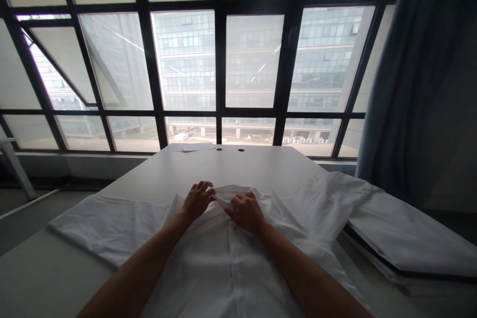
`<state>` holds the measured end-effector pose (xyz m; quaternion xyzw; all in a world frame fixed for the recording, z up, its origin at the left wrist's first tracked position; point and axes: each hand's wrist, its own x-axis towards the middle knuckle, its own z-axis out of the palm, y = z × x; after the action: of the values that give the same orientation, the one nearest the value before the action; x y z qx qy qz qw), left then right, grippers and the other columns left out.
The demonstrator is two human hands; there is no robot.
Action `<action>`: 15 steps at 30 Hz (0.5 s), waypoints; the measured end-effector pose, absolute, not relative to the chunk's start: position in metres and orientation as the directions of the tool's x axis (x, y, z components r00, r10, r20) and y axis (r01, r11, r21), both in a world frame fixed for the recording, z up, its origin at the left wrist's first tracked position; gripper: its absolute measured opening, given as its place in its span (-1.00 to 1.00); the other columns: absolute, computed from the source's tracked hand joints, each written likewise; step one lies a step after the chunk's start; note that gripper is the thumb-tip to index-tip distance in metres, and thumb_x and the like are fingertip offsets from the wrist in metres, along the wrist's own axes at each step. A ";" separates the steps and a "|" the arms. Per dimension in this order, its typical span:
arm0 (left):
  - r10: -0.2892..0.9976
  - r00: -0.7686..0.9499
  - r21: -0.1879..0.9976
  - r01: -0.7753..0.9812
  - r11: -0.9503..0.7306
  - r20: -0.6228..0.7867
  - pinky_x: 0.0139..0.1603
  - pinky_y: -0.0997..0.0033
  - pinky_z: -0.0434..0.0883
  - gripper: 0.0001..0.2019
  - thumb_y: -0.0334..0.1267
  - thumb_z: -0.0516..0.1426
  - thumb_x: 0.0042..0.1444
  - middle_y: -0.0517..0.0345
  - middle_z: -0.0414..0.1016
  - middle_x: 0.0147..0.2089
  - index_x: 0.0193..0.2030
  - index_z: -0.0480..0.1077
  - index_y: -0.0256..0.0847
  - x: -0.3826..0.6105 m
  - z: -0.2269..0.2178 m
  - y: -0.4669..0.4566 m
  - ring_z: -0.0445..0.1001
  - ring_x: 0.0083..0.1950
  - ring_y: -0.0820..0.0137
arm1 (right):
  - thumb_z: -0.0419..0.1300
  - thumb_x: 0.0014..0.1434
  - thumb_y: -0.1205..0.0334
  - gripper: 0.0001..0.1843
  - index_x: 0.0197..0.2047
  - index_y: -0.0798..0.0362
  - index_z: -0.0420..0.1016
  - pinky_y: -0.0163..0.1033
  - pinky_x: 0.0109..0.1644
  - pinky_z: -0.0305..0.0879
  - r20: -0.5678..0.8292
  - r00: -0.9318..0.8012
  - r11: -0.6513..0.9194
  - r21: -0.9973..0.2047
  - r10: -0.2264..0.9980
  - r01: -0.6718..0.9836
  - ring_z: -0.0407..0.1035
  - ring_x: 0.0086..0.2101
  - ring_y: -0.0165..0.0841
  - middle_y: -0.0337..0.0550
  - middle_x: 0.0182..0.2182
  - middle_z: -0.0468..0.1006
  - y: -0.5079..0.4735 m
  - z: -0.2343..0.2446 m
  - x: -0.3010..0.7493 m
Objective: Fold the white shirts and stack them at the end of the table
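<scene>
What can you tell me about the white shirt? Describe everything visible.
The shirt is plain white, apparently thin cloth, with a collar and a line down its middle. It lies spread and wrinkled on the white table, collar towards the window, sleeves out to both sides. The left hand and right hand hold it near the collar. Its lower end is out of view.
</scene>
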<state>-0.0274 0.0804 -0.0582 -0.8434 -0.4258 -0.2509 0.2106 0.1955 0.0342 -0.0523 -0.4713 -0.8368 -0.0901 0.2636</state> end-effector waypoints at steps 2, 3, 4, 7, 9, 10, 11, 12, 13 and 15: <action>0.615 0.497 -0.121 0.827 -0.548 0.612 -0.02 0.18 0.35 -0.87 -0.38 0.23 0.16 0.03 0.48 0.01 -0.15 0.47 -0.17 -0.030 -0.062 0.078 0.39 0.04 0.20 | 0.07 0.31 -0.01 -0.62 -0.33 0.09 0.52 -0.20 0.00 0.13 0.555 -0.412 0.523 -0.050 0.723 0.851 0.42 -0.23 -0.29 -0.06 -0.30 0.58 0.035 -0.046 0.205; 0.609 0.499 -0.113 0.821 -0.560 0.616 -0.02 0.18 0.35 -0.88 -0.37 0.22 0.17 0.03 0.48 0.00 -0.14 0.48 -0.17 -0.031 -0.064 0.076 0.39 0.03 0.20 | 0.02 0.34 0.01 -0.59 -0.35 0.09 0.53 -0.20 0.00 0.13 0.571 -0.394 0.500 -0.034 0.720 0.865 0.42 -0.23 -0.29 -0.06 -0.32 0.58 0.036 -0.044 0.209; 0.597 0.510 -0.105 0.808 -0.580 0.619 -0.02 0.18 0.35 -0.89 -0.35 0.21 0.18 0.02 0.49 -0.01 -0.15 0.49 -0.17 -0.031 -0.065 0.074 0.40 0.02 0.20 | -0.01 0.36 0.05 -0.57 -0.37 0.10 0.53 -0.20 0.01 0.13 0.585 -0.377 0.477 -0.020 0.718 0.879 0.41 -0.22 -0.29 -0.05 -0.34 0.57 0.037 -0.041 0.213; 0.555 0.548 -0.060 0.743 -0.666 0.626 -0.04 0.22 0.36 -0.86 -0.26 0.12 0.28 0.03 0.53 -0.10 -0.21 0.51 -0.20 -0.027 -0.066 0.067 0.44 -0.06 0.26 | -0.01 0.34 0.18 -0.63 -0.34 0.11 0.55 -0.20 0.04 0.14 0.605 -0.348 0.434 0.005 0.716 0.901 0.40 -0.18 -0.28 -0.03 -0.31 0.55 0.037 -0.039 0.219; 0.544 0.547 -0.004 0.708 -0.707 0.636 -0.09 0.29 0.36 -0.72 -0.24 0.03 0.35 0.06 0.56 -0.22 -0.31 0.51 -0.21 -0.023 -0.067 0.064 0.47 -0.18 0.33 | 0.00 0.31 0.23 -0.70 -0.20 0.10 0.56 -0.24 -0.02 0.19 0.590 -0.312 0.402 -0.024 0.745 0.915 0.41 -0.20 -0.30 -0.03 -0.21 0.54 0.037 -0.040 0.219; 0.545 0.539 0.022 0.698 -0.716 0.642 -0.13 0.32 0.37 -0.67 -0.23 0.00 0.36 0.08 0.56 -0.28 -0.36 0.51 -0.21 -0.021 -0.068 0.063 0.47 -0.24 0.36 | 0.00 0.30 0.23 -0.70 -0.09 0.08 0.54 -0.26 -0.08 0.23 0.577 -0.284 0.378 -0.048 0.766 0.925 0.42 -0.22 -0.31 -0.04 -0.15 0.53 0.037 -0.041 0.218; 0.546 0.532 0.041 0.691 -0.722 0.647 -0.15 0.35 0.36 -0.64 -0.22 0.00 0.36 0.09 0.55 -0.33 -0.40 0.51 -0.22 -0.019 -0.069 0.062 0.47 -0.29 0.38 | 0.01 0.30 0.22 -0.67 0.02 0.06 0.50 -0.28 -0.13 0.25 0.562 -0.253 0.351 -0.070 0.787 0.934 0.43 -0.24 -0.32 -0.04 -0.10 0.51 0.037 -0.041 0.218; 0.544 0.529 0.049 0.686 -0.726 0.651 -0.17 0.36 0.36 -0.64 -0.21 0.02 0.35 0.10 0.54 -0.37 -0.42 0.50 -0.22 -0.017 -0.070 0.062 0.47 -0.32 0.39 | 0.01 0.31 0.20 -0.63 0.11 0.02 0.45 -0.29 -0.17 0.26 0.548 -0.225 0.323 -0.088 0.805 0.942 0.44 -0.25 -0.33 -0.05 -0.05 0.49 0.037 -0.041 0.217; 0.540 0.532 0.048 0.682 -0.730 0.653 -0.18 0.37 0.36 -0.66 -0.20 0.05 0.33 0.10 0.54 -0.38 -0.44 0.50 -0.22 -0.016 -0.071 0.063 0.46 -0.33 0.40 | 0.01 0.31 0.17 -0.60 0.17 -0.01 0.41 -0.29 -0.19 0.26 0.532 -0.203 0.298 -0.098 0.822 0.949 0.45 -0.25 -0.32 -0.05 -0.03 0.48 0.037 -0.040 0.217; 0.531 0.547 0.038 0.672 -0.739 0.647 -0.18 0.38 0.36 -0.70 -0.22 0.09 0.30 0.11 0.54 -0.38 -0.44 0.51 -0.22 -0.015 -0.073 0.064 0.46 -0.34 0.40 | 0.00 0.32 0.11 -0.59 0.17 -0.05 0.42 -0.29 -0.18 0.27 0.489 -0.185 0.265 -0.097 0.852 0.959 0.46 -0.24 -0.32 -0.06 -0.01 0.47 0.038 -0.038 0.217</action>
<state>-0.0149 0.0638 -0.0727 -0.8729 -0.3447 -0.3279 0.1077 0.2173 0.0376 -0.0378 -0.5951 -0.7611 -0.1163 0.2304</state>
